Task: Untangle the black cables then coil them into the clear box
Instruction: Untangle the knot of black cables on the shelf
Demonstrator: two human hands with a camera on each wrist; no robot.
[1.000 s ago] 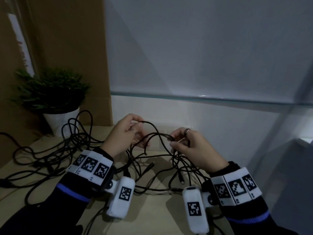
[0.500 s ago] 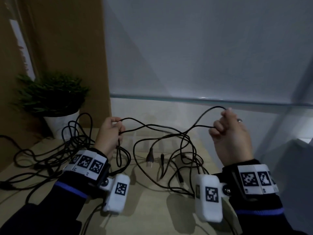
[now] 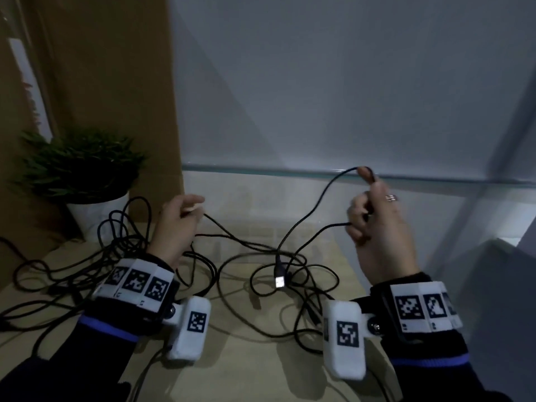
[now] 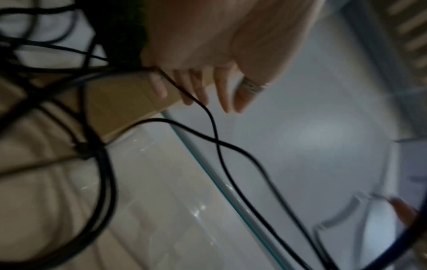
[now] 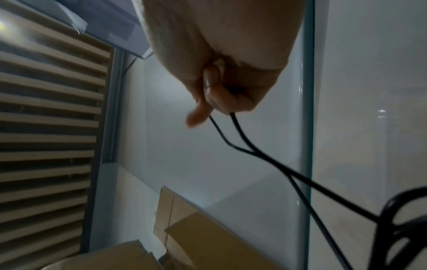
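Holding one black cable [image 3: 304, 224] up off the tabletop [image 3: 255, 372] with both hands spread apart: right hand [image 3: 377, 227] clenched around a doubled loop of it, raised near the glass edge [image 3: 261, 171]; left hand [image 3: 177, 224] pinching another stretch between thumb and fingers, the remaining fingers [image 4: 221, 95] hanging loose. Dangling below, a metal plug end [image 3: 280, 278], hanging into a knot of loops [image 3: 290, 285] on the wood. Sprawling to the left, a bigger heap of tangled black cables [image 3: 87, 256], reaching the white pot of a small green plant [image 3: 84, 175]. Risking, if pulled wider now, a tightening of the knot rather than a loosening, since the lifted strand seems to be passing through other loops; risking too the plug snagging on a loop, or the heap dragging against the pot. No clear box identifiable with any certainty; possibly the glass-edged panel behind. Resting on pale wood, everything, with a brown cardboard panel [image 3: 95, 82] at the back left, a grey-white wall [image 3: 348, 82] behind, and slatted blinds [image 5: 46, 127] showing in the right wrist view; dim lighting throughout.
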